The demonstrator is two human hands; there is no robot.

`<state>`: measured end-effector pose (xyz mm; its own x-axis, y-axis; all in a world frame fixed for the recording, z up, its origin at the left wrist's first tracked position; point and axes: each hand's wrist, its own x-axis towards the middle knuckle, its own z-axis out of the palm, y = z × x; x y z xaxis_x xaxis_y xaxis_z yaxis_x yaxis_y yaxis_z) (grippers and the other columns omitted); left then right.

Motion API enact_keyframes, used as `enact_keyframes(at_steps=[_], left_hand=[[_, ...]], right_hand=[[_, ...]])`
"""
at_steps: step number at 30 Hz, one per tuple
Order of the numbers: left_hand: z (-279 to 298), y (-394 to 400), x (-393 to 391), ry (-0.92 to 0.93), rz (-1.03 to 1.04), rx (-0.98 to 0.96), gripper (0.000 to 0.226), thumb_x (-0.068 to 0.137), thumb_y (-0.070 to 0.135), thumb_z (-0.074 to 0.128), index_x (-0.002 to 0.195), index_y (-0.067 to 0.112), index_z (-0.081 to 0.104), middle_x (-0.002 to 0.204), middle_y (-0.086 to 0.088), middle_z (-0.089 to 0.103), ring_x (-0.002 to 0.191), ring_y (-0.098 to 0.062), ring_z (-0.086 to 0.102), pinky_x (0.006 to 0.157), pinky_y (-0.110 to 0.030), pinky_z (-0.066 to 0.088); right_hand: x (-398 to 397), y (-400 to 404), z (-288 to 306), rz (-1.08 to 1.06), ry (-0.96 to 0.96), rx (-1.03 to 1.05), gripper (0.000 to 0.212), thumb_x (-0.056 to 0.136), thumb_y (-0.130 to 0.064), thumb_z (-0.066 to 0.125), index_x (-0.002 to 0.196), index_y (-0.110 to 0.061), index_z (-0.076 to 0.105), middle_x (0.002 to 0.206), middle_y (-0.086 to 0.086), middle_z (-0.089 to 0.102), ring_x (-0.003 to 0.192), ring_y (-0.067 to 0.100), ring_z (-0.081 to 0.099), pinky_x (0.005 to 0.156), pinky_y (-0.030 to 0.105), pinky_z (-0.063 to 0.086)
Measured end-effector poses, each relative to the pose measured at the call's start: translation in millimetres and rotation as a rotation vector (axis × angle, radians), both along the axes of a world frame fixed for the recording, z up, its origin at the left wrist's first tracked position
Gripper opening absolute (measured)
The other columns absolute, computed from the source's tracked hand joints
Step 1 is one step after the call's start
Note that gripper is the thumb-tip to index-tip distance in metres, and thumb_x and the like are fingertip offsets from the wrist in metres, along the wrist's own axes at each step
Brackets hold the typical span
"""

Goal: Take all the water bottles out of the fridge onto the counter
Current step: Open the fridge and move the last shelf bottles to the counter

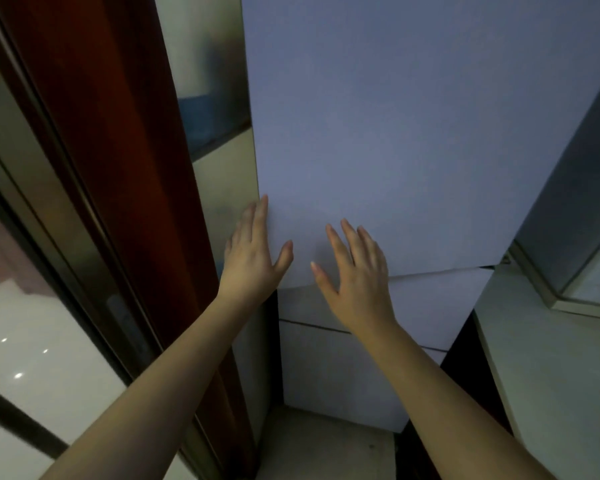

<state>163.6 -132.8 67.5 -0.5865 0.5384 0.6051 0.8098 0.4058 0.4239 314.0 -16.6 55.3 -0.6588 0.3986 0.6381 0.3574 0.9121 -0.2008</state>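
Two bare arms are seen at the bottom of the frame, reaching up toward the middle. At their ends, the left hand and the right hand are held flat and wide open, and nothing is gripped by either. A tall white fridge fills the upper right of the frame, and its door is shut. The left hand's fingertips are placed right at the door's left edge, which runs up and down. That edge is judged to be where the door must be pulled, so the left hand is nearer to it. No water bottles can be seen; they are likely hidden inside. A pale counter is found at the lower right, just beside the fridge. Little open room is left on the left, where a dark red frame stands close.
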Motion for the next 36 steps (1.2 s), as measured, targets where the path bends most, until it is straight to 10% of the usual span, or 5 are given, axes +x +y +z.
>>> enact_keyframes(at_steps=[5,8,21,31,36], left_hand=[[10.6,11.1,-16.0,-0.478,-0.145,0.259,0.082,0.092,0.049,0.055,0.154,0.031,0.005,0.159,0.003,0.027,0.134,0.005,0.029,0.109,-0.030,0.031],[12.3,16.4,-22.5,-0.656,-0.231,0.292,0.059,0.093,0.040,0.059,0.144,0.025,0.033,0.134,0.008,0.053,0.122,-0.009,0.054,0.101,-0.037,0.047],[20.4,-28.7,-3.9,-0.638,-0.353,0.123,0.054,0.096,0.024,0.057,0.146,0.013,0.039,0.129,-0.004,0.058,0.110,-0.013,0.058,0.090,-0.022,0.048],[41.2,-68.9,28.8,-0.212,-0.729,-0.107,0.023,0.087,0.012,0.057,0.080,0.034,0.056,0.074,0.015,0.059,0.071,0.011,0.059,0.062,-0.007,0.043],[29.2,-58.7,45.3,-0.197,-0.776,-0.139,0.018,0.088,0.021,0.051,0.099,0.032,0.062,0.084,0.022,0.060,0.080,0.014,0.058,0.068,-0.005,0.041]], right_hand=[[-13.8,-12.0,12.6,-0.006,0.014,0.006,0.064,0.099,-0.056,0.034,0.153,-0.021,0.030,0.159,0.007,0.028,0.146,0.031,0.022,0.116,0.051,0.026],[-19.7,-21.4,21.1,-0.013,0.028,0.020,0.064,0.098,-0.056,0.035,0.152,-0.022,0.031,0.158,0.007,0.029,0.146,0.031,0.024,0.115,0.052,0.028],[-18.8,-74.7,31.1,-0.093,0.039,0.012,0.067,0.098,-0.059,0.030,0.155,-0.023,0.021,0.161,0.004,0.022,0.148,0.026,0.016,0.118,0.049,0.023],[5.6,-128.4,37.2,-0.038,0.299,0.304,0.061,0.097,-0.029,0.052,0.152,-0.018,0.029,0.159,0.007,0.026,0.150,0.023,0.016,0.121,0.043,0.016],[39.6,-131.4,35.0,-0.166,0.225,0.344,0.058,0.095,-0.024,0.055,0.150,-0.013,0.037,0.157,0.009,0.034,0.148,0.022,0.024,0.121,0.041,0.019]])
